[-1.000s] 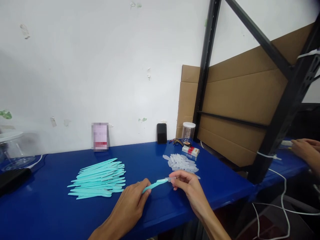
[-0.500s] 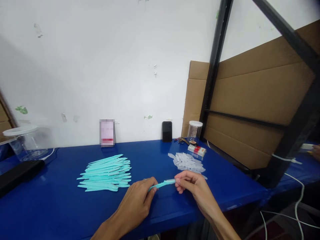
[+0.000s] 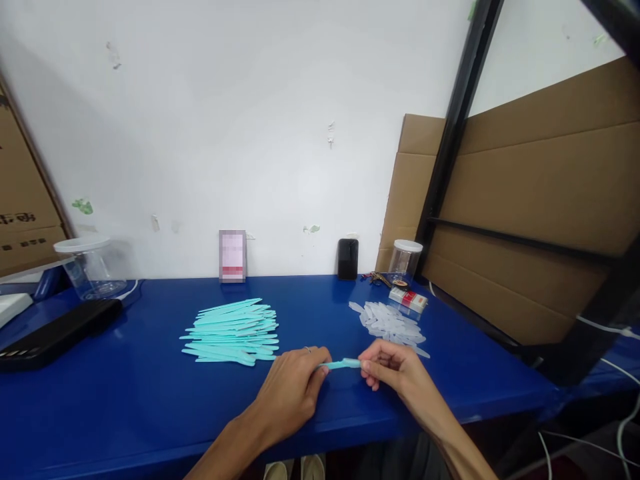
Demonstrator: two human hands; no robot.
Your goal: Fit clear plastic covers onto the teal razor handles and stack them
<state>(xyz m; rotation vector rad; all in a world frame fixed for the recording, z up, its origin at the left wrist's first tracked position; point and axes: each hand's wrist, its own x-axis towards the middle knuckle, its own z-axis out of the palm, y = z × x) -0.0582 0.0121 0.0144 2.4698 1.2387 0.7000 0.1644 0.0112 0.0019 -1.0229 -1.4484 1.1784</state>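
Near the table's front edge, my left hand pinches one end of a thin turquoise stick. My right hand grips its other end, where a pale, translucent sleeve seems to cover the tip; the fingers partly hide it. Left of centre lies a pile of similar turquoise sticks, just beyond my left hand. A heap of small translucent white covers lies right behind my right hand.
On the blue table are a black device, a clear jar, a phone-like pink panel, a black phone, keys, a second jar and a red-white box. A black frame stands right.
The camera view has turned left, so the scene sits further right. Both hands still hold the stick, which is now closer to level.
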